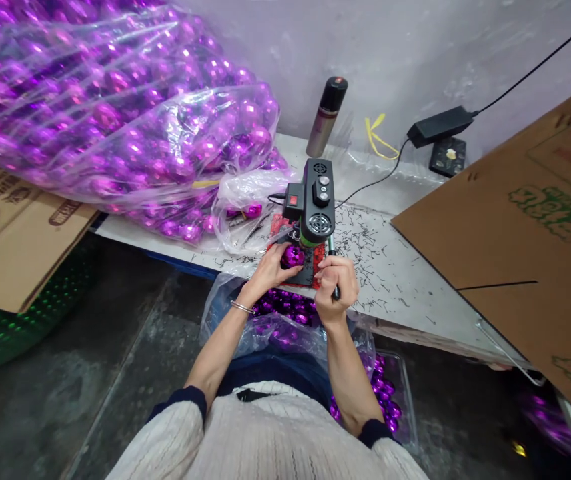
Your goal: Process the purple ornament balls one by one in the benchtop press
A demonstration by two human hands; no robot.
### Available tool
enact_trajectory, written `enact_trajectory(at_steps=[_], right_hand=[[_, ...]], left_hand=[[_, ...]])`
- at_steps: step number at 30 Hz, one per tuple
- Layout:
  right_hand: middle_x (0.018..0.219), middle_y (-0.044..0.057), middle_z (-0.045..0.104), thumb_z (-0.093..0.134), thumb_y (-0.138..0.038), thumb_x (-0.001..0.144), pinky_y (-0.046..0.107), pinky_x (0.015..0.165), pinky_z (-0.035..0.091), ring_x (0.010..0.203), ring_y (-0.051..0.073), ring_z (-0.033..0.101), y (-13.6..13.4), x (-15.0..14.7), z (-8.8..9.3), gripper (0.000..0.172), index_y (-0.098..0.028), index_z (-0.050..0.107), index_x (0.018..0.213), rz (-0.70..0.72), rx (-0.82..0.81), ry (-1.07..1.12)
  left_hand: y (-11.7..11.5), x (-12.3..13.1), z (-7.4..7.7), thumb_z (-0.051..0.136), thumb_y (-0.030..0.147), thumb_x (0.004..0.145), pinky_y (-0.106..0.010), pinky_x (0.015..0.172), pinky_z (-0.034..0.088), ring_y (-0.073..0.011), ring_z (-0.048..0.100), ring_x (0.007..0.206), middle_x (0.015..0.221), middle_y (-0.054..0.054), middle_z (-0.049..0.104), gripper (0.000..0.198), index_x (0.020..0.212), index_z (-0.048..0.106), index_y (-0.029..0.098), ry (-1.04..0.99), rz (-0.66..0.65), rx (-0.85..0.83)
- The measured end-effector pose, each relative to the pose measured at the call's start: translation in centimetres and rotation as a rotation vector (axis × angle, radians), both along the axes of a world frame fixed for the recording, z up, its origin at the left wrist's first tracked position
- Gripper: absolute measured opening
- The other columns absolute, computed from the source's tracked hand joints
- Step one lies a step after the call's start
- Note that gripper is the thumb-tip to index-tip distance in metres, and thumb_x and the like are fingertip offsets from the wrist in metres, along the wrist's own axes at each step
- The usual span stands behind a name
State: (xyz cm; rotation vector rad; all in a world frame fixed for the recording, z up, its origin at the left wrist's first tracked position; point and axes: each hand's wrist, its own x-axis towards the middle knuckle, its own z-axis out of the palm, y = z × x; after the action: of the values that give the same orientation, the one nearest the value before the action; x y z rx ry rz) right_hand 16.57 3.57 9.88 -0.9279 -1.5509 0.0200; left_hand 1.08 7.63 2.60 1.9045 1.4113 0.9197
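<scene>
A shiny purple ball (293, 257) is gripped in the fingers of my left hand (271, 268), under the front end of a small black bench drill press (318, 200). The press stands on a red and black base (307, 270) at the table's front edge. My right hand (336, 283) is wrapped around the black-gripped lever (334, 291) on the press's right side. Whether the tool tip touches the ball is hidden by the press head. Below my hands, a clear plastic bag (220, 307) on my lap holds many purple balls (285, 305).
A huge clear bag of purple balls (115, 120) fills the table's left. Behind the press stand a spray can (326, 117) and a black power adapter (440, 125). Dark shavings (370, 253) litter the tabletop. Cardboard boxes (515, 220) flank the right; a tub of purple balls (400, 400) sits below.
</scene>
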Motion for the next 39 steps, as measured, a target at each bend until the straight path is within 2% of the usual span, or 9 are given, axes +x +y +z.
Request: enact_trajectory(at_steps=[6, 10, 13, 16, 21, 26, 30, 34, 39], right_hand=[[0.074, 0.000, 0.062, 0.046, -0.015, 0.098, 0.030, 0.065, 0.047, 0.069, 0.014, 0.061, 0.1, -0.1, 0.9, 0.025, -0.022, 0.056, 0.076, -0.003, 0.009, 0.032], [0.071, -0.001, 0.060, 0.047, -0.014, 0.098, 0.029, 0.067, 0.046, 0.071, 0.013, 0.061, 0.5, -0.2, 2.5, 0.026, -0.022, 0.054, 0.074, -0.013, -0.022, 0.061], [0.070, -0.001, 0.058, 0.046, -0.016, 0.099, 0.030, 0.066, 0.046, 0.070, 0.013, 0.060, 0.7, -0.3, 3.3, 0.028, -0.022, 0.054, 0.073, -0.004, -0.043, 0.078], [0.069, -0.002, 0.057, 0.047, -0.016, 0.100, 0.030, 0.066, 0.045, 0.070, 0.013, 0.060, 0.8, -0.4, 3.4, 0.027, -0.022, 0.053, 0.074, 0.001, -0.033, 0.080], [0.070, -0.001, 0.059, 0.047, -0.015, 0.099, 0.029, 0.066, 0.045, 0.070, 0.013, 0.060, 0.7, -0.2, 3.1, 0.027, -0.022, 0.053, 0.074, 0.015, -0.024, 0.054], [0.071, 0.000, 0.061, 0.047, -0.014, 0.098, 0.029, 0.065, 0.046, 0.069, 0.013, 0.060, 0.6, 0.0, 3.2, 0.026, -0.022, 0.054, 0.075, 0.011, -0.009, 0.016], [0.072, 0.001, 0.062, 0.045, -0.014, 0.098, 0.030, 0.065, 0.047, 0.069, 0.013, 0.061, 0.5, 0.0, 3.2, 0.025, -0.022, 0.055, 0.076, -0.003, -0.011, -0.017], [0.072, 0.001, 0.062, 0.045, -0.014, 0.098, 0.029, 0.066, 0.047, 0.070, 0.013, 0.062, 0.5, 0.1, 3.0, 0.025, -0.022, 0.055, 0.077, -0.002, -0.004, -0.026], [0.073, 0.000, 0.062, 0.046, -0.012, 0.097, 0.028, 0.065, 0.047, 0.070, 0.013, 0.062, 0.5, 0.1, 2.8, 0.024, -0.022, 0.055, 0.077, 0.001, 0.011, -0.022]], left_hand=[[0.4, -0.7, 1.1, 0.080, 0.045, 0.081, -0.048, 0.106, 0.051, -0.0354, 0.065, 0.119, 0.124, -0.016, 0.068, 0.064, 0.134, 0.060, 0.015, 0.007, -0.026, -0.139], [1.3, -0.9, 0.1, 0.079, 0.045, 0.082, -0.047, 0.107, 0.051, -0.0299, 0.068, 0.115, 0.129, -0.014, 0.069, 0.077, 0.147, 0.046, 0.018, -0.251, 0.021, -0.241], [1.7, -1.2, -0.5, 0.073, 0.043, 0.087, -0.043, 0.104, 0.054, -0.0255, 0.070, 0.112, 0.125, -0.012, 0.072, 0.067, 0.143, 0.048, 0.016, -0.463, 0.069, -0.326], [1.8, -1.6, -0.7, 0.065, 0.046, 0.093, -0.042, 0.096, 0.058, -0.0260, 0.070, 0.109, 0.126, -0.011, 0.072, 0.055, 0.139, 0.056, 0.017, -0.514, 0.079, -0.367], [1.9, -1.2, -0.6, 0.065, 0.047, 0.093, -0.040, 0.105, 0.052, -0.0256, 0.067, 0.115, 0.127, -0.010, 0.072, 0.050, 0.134, 0.063, 0.017, -0.432, 0.063, -0.283], [1.2, 0.0, -0.3, 0.074, 0.048, 0.088, -0.042, 0.097, 0.055, -0.0268, 0.071, 0.100, 0.112, -0.010, 0.075, 0.059, 0.136, 0.061, 0.017, -0.208, 0.105, -0.212], [0.2, 0.5, 0.0, 0.074, 0.048, 0.089, -0.042, 0.101, 0.054, -0.0288, 0.069, 0.113, 0.125, -0.012, 0.072, 0.057, 0.137, 0.059, 0.019, -0.075, 0.104, -0.024], [-0.2, 0.8, -0.6, 0.070, 0.047, 0.092, -0.044, 0.104, 0.053, -0.0293, 0.066, 0.122, 0.132, -0.016, 0.068, 0.057, 0.138, 0.055, 0.015, -0.006, 0.087, 0.106], [0.1, 1.1, -1.6, 0.069, 0.051, 0.092, -0.044, 0.105, 0.053, -0.0295, 0.065, 0.124, 0.132, -0.018, 0.067, 0.061, 0.138, 0.053, 0.014, 0.028, 0.070, 0.177]])
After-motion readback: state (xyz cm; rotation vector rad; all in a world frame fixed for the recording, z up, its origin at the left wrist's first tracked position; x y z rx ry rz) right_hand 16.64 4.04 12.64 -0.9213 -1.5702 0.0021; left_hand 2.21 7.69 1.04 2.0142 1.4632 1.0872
